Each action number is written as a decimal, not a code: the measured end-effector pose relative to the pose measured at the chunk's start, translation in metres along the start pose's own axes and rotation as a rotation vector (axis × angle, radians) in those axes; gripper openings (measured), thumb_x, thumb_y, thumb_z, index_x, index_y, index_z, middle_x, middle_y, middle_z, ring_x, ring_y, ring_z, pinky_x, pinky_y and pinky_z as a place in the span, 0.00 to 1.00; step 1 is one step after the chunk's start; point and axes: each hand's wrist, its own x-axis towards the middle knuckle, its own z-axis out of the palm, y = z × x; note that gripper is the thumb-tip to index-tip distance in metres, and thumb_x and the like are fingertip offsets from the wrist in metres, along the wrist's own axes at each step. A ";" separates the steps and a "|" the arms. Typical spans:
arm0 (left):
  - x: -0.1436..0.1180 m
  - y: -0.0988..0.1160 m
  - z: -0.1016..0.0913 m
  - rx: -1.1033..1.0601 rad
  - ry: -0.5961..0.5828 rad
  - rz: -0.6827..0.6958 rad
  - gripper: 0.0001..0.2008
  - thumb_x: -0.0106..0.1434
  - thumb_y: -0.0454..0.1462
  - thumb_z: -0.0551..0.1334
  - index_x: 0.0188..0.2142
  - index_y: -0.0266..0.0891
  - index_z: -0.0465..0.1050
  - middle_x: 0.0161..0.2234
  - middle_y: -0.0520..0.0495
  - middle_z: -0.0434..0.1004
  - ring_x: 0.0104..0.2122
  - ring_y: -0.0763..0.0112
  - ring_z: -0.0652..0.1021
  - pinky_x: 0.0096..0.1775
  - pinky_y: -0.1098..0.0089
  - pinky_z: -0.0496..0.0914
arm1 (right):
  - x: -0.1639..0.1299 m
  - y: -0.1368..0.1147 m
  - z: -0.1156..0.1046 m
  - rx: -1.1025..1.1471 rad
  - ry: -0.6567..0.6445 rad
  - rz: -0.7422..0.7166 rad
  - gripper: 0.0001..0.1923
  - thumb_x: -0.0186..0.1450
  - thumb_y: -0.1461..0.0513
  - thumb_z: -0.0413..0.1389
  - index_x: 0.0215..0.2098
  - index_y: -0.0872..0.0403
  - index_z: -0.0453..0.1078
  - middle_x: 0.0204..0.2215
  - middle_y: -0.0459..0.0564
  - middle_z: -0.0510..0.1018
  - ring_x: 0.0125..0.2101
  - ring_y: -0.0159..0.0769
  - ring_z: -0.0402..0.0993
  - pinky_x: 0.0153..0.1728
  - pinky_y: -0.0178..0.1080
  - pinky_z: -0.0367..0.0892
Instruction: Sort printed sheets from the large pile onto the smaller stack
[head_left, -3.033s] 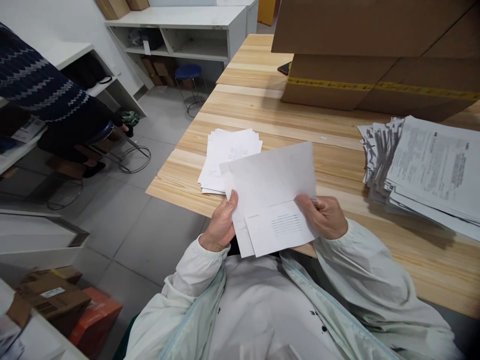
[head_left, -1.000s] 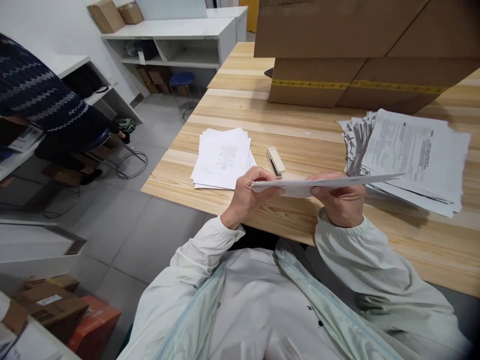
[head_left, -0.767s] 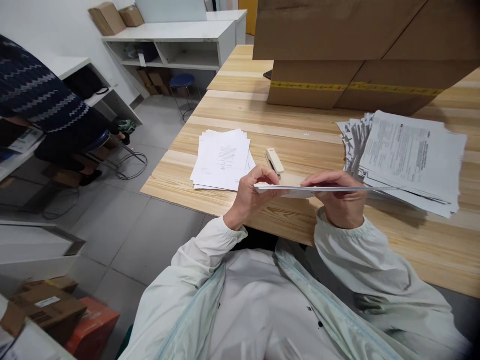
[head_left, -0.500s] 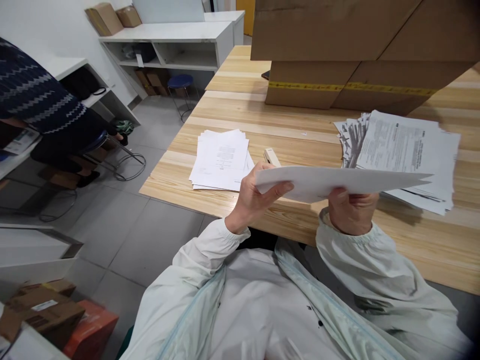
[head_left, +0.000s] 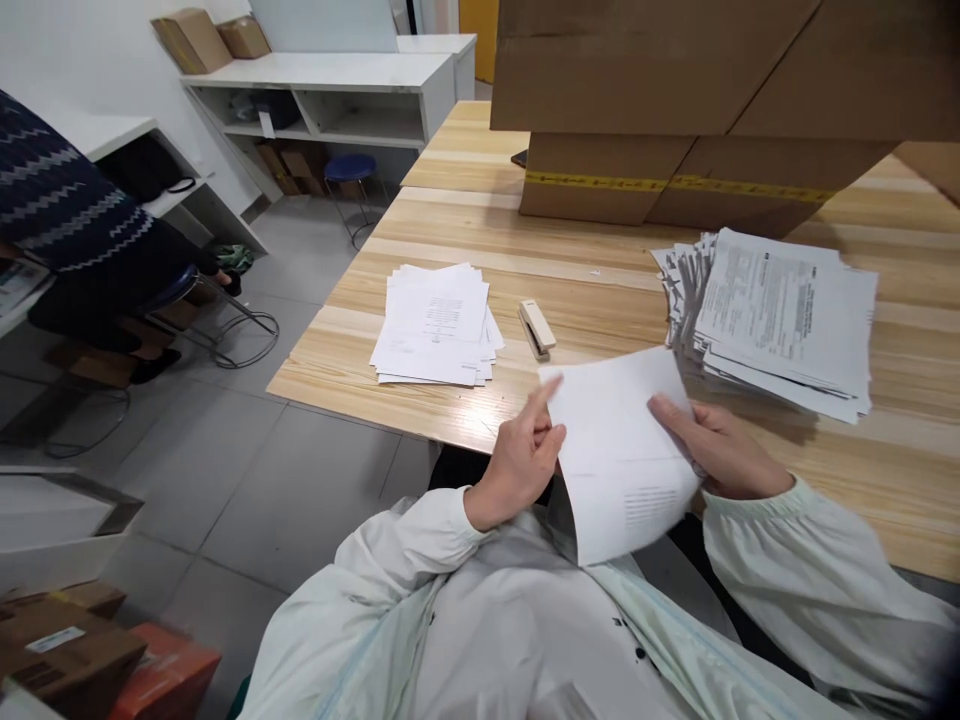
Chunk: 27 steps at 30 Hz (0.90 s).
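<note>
My right hand (head_left: 724, 450) grips a few white paper sheets (head_left: 619, 450) by their right edge, thumb on top and fingers underneath. The papers tilt over the table's front edge, with a small block of print near the bottom. At their left edge is my left hand (head_left: 521, 460), its index finger stretched out and blurred by the upper left corner, thumb apart from it and close to the edge. A cream stapler (head_left: 537, 330) lies just beyond the papers. Left of it rests a stack of printed sheets (head_left: 431, 325), slightly fanned.
A thicker pile of printed papers (head_left: 787, 310) lies at the right of the wooden table (head_left: 360, 370). Large cardboard boxes (head_left: 592, 175) stand stacked at the back. On the left, a person in a patterned top (head_left: 67, 190) sits on a stool. Boxes (head_left: 67, 640) lie at lower left.
The papers have turned from nearly edge-on to facing me and come lower. My right hand has shifted to their right edge; my left hand's pinch has loosened, index finger extended. The stapler is uncovered.
</note>
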 end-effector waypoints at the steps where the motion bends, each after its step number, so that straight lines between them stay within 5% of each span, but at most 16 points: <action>1: 0.000 -0.002 0.000 -0.033 -0.064 -0.111 0.22 0.62 0.35 0.62 0.56 0.39 0.72 0.22 0.56 0.68 0.21 0.78 0.69 0.27 0.74 0.69 | 0.002 0.007 -0.001 0.044 -0.048 0.065 0.25 0.58 0.44 0.63 0.18 0.56 0.74 0.17 0.53 0.76 0.14 0.38 0.69 0.11 0.36 0.61; 5: 0.006 0.005 -0.001 -0.189 -0.174 -0.399 0.14 0.58 0.30 0.61 0.43 0.33 0.78 0.28 0.49 0.76 0.28 0.75 0.77 0.33 0.72 0.75 | 0.015 0.021 -0.001 0.161 -0.113 0.184 0.23 0.59 0.46 0.64 0.20 0.57 0.75 0.17 0.54 0.79 0.14 0.39 0.72 0.11 0.35 0.63; 11: 0.027 0.014 -0.004 -0.254 -0.092 -0.434 0.18 0.56 0.28 0.62 0.47 0.33 0.76 0.21 0.56 0.70 0.20 0.79 0.73 0.24 0.77 0.70 | 0.046 0.018 0.008 0.107 -0.126 0.011 0.26 0.56 0.42 0.64 0.19 0.54 0.73 0.13 0.50 0.75 0.15 0.39 0.73 0.12 0.36 0.65; 14: 0.039 0.009 -0.005 -0.284 -0.058 -0.382 0.15 0.55 0.26 0.63 0.43 0.31 0.77 0.19 0.57 0.67 0.19 0.83 0.69 0.23 0.80 0.66 | 0.056 0.018 0.006 -0.094 -0.108 -0.093 0.30 0.58 0.37 0.58 0.17 0.53 0.69 0.13 0.49 0.73 0.15 0.37 0.70 0.13 0.36 0.61; 16: 0.046 0.007 -0.005 -0.299 -0.030 -0.390 0.16 0.55 0.25 0.62 0.43 0.30 0.77 0.20 0.56 0.69 0.19 0.83 0.69 0.23 0.80 0.67 | 0.055 0.014 0.000 -0.426 -0.014 -0.211 0.30 0.61 0.38 0.55 0.17 0.53 0.68 0.13 0.48 0.72 0.14 0.34 0.65 0.15 0.35 0.55; 19: 0.053 0.006 -0.006 -0.290 0.004 -0.423 0.16 0.55 0.24 0.60 0.44 0.28 0.76 0.23 0.52 0.74 0.21 0.81 0.72 0.25 0.78 0.69 | 0.042 -0.006 -0.015 -0.970 0.299 -0.414 0.18 0.65 0.48 0.55 0.30 0.52 0.76 0.16 0.48 0.73 0.15 0.32 0.61 0.20 0.36 0.45; 21: 0.055 0.007 -0.006 -0.278 0.007 -0.441 0.17 0.56 0.23 0.59 0.45 0.28 0.75 0.24 0.51 0.75 0.22 0.79 0.74 0.26 0.77 0.72 | 0.034 -0.030 -0.020 -1.126 0.427 -0.534 0.14 0.66 0.52 0.54 0.39 0.51 0.77 0.20 0.49 0.77 0.18 0.33 0.64 0.22 0.37 0.45; 24: 0.056 0.011 -0.005 -0.266 -0.002 -0.457 0.17 0.56 0.23 0.59 0.45 0.28 0.75 0.24 0.51 0.75 0.23 0.77 0.75 0.27 0.74 0.74 | 0.044 -0.071 -0.008 -1.109 0.330 -0.740 0.16 0.71 0.55 0.48 0.37 0.52 0.76 0.27 0.50 0.80 0.23 0.34 0.69 0.24 0.37 0.50; 27: 0.057 0.014 -0.004 -0.273 0.010 -0.466 0.17 0.56 0.22 0.59 0.45 0.28 0.74 0.24 0.51 0.75 0.22 0.76 0.76 0.26 0.74 0.74 | 0.085 -0.096 0.034 -1.002 0.142 -0.915 0.20 0.74 0.56 0.43 0.39 0.54 0.75 0.36 0.54 0.81 0.35 0.40 0.73 0.33 0.39 0.60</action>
